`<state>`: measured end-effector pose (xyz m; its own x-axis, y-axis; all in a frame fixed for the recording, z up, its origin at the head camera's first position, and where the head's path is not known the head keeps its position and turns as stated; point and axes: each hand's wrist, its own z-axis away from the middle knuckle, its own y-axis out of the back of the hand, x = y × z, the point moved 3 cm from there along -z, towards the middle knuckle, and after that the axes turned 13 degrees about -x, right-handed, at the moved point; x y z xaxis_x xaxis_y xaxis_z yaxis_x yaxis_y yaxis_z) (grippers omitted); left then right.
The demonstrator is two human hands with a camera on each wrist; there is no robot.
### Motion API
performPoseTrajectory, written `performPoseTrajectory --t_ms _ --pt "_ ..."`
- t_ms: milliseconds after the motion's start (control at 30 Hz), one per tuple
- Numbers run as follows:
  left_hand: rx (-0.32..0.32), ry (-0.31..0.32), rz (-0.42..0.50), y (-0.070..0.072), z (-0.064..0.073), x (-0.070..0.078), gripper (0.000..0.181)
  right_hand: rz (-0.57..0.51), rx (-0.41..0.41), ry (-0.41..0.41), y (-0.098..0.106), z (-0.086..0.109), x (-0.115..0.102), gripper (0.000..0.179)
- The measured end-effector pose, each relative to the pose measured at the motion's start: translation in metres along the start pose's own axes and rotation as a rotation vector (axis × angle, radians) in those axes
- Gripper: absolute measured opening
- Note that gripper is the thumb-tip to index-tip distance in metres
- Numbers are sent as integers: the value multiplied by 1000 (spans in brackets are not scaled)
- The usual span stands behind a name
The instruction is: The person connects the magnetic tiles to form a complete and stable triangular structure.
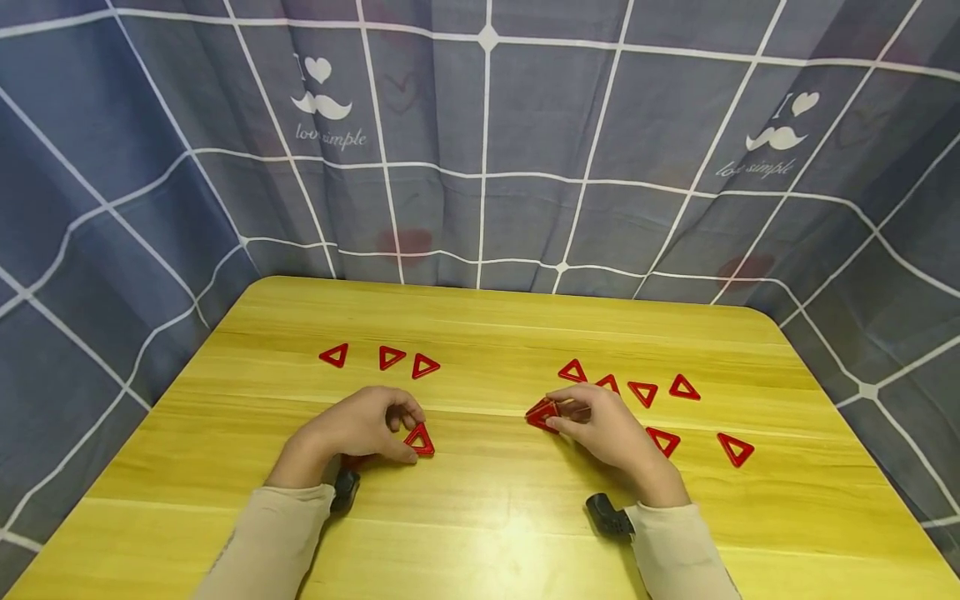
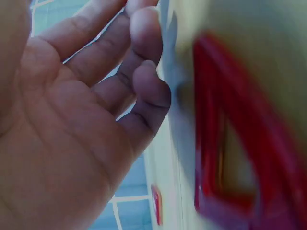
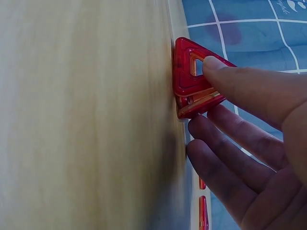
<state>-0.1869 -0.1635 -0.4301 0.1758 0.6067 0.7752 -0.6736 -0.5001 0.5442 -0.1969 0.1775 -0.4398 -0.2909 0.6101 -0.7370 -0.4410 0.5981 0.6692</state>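
Note:
At the middle left, my left hand point(image 1: 369, 425) has its thumb and index finger around a red triangular tile point(image 1: 420, 440) with an open centre. Another red tile point(image 2: 206, 143) lies close under that wrist, large and blurred in the left wrist view. The left fingers point(image 2: 146, 86) are bent there, and the fingertip contact is outside that view. Right of centre, my right hand point(image 1: 600, 421) pinches a few red triangular tiles point(image 3: 192, 72) set together at an angle, their lower edge at the tabletop. Its thumb presses the front tile; the fingers behind are partly hidden.
Three loose red triangles, one of them a tile point(image 1: 425, 365), lie beyond my left hand. Several more, including a tile point(image 1: 735, 449), are spread around my right hand. The wooden table point(image 1: 480, 517) meets a grey-blue checked curtain point(image 1: 525, 217) at the back and sides.

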Motion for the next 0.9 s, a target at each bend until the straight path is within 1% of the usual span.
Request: performPoseTrajectory --t_ms 100,167,333,433,567,733,900 --pt "11 -9 37 -4 -7 6 42 -1 0 3 -1 -1 -1 32" --pt "16 -18 45 -7 -14 11 42 -1 1 2 -1 -1 -2 33" --pt "52 -26 40 -18 -33 27 40 24 10 -15 1 -1 -1 34" --pt "76 -35 54 -26 -45 37 40 40 26 -15 2 0 0 35" --pt "83 -51 66 -36 -59 47 38 51 44 -19 5 0 -1 35" --pt "75 -42 11 -47 -68 53 37 64 62 -32 5 0 -1 35" --pt "62 -29 -21 -54 -71 57 36 85 80 -43 4 -2 1 35"
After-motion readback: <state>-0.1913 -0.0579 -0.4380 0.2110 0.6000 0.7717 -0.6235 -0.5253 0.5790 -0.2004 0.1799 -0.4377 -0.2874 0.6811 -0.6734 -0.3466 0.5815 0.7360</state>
